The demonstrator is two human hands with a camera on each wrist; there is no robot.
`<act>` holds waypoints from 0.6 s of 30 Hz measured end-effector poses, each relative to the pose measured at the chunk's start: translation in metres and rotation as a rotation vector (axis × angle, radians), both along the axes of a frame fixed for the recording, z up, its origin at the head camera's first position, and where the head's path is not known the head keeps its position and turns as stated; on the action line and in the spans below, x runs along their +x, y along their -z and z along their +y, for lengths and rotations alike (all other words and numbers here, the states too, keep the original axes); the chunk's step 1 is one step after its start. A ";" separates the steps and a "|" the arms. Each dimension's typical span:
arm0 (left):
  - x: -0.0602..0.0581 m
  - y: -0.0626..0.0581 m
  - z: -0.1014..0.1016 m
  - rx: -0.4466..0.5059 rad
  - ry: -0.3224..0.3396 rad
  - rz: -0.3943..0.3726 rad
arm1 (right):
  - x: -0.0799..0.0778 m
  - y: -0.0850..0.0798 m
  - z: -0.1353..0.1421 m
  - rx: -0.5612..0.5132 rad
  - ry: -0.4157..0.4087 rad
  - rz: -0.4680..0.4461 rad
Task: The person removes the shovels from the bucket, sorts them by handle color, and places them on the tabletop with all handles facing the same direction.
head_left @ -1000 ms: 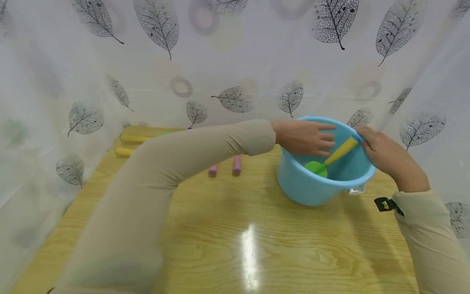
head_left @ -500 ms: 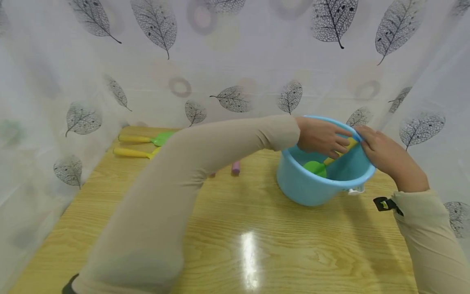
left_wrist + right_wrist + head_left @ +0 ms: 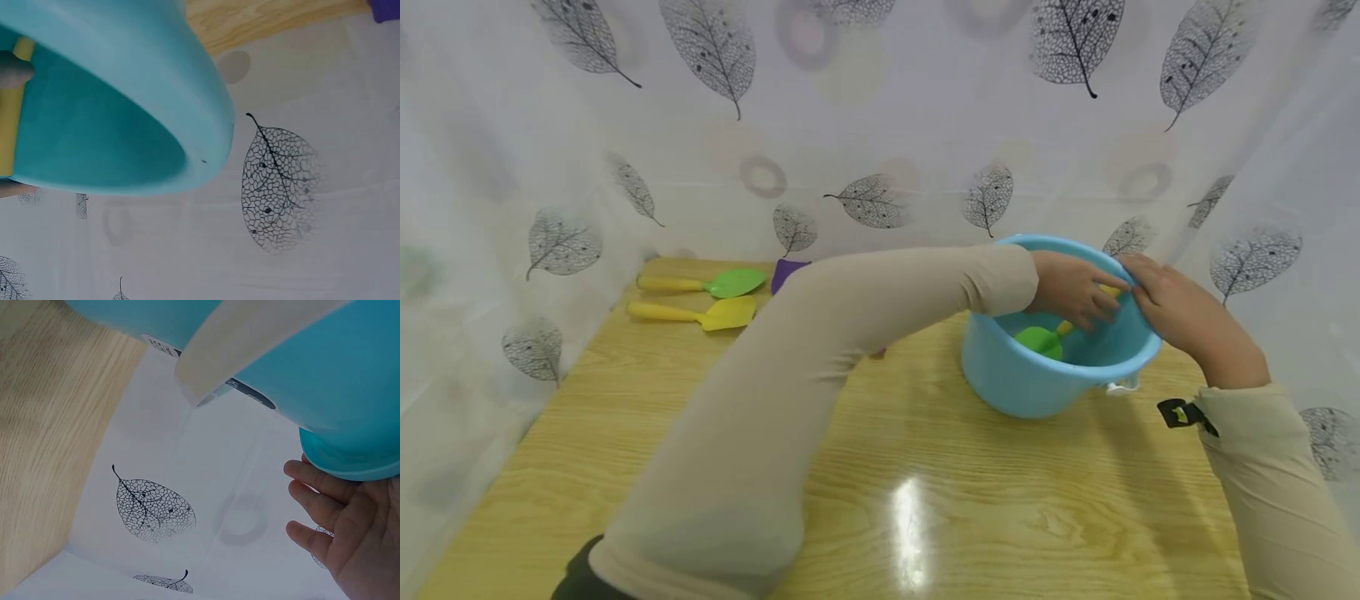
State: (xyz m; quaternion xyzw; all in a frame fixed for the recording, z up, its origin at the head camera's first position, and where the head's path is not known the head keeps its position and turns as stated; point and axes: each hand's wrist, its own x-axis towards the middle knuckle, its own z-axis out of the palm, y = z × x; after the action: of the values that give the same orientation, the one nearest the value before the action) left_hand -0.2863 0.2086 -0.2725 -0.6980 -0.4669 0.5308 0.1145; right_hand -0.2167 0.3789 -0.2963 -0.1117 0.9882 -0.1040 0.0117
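Note:
My left hand (image 3: pixel 1078 292) reaches inside a light blue bucket (image 3: pixel 1026 387), its fingers around the yellow handle (image 3: pixel 1064 328) of a toy shovel with a green blade (image 3: pixel 1039 342). In the left wrist view a fingertip (image 3: pixel 14 70) crosses that handle, which leans against the inner wall. My right hand (image 3: pixel 1187 312) holds the bucket's right rim. From the right wrist, its fingers (image 3: pixel 315 503) show outside the bucket under the rim; the thumb is out of sight there.
A green shovel (image 3: pixel 736 283) and a yellow shovel (image 3: pixel 728 313) lie at the table's back left. Beside them is a purple piece (image 3: pixel 786 271), partly covered by my left sleeve. A leaf-print curtain (image 3: pixel 880 125) borders the wooden table (image 3: pixel 1000 500).
My left hand has moved right and deeper into the bucket, onto the shovel's yellow handle. The left forearm now uncovers more shovels at the back left. My right hand stays on the rim.

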 end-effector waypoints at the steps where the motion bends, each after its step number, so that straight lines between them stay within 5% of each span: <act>1: 0.000 -0.001 0.000 -0.003 -0.017 0.010 | 0.000 0.000 0.000 0.002 0.001 -0.001; 7: -0.002 -0.002 0.003 -0.018 -0.112 0.025 | 0.001 0.000 -0.001 -0.018 -0.003 -0.012; 18: -0.022 0.009 -0.004 0.079 -0.178 -0.007 | 0.002 -0.002 -0.002 -0.018 0.004 -0.004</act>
State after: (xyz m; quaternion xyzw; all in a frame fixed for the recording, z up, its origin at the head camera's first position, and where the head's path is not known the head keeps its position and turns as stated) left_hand -0.3084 0.2044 -0.2817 -0.6504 -0.5480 0.5178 0.0925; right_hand -0.2145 0.3766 -0.2942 -0.1098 0.9874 -0.1131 0.0126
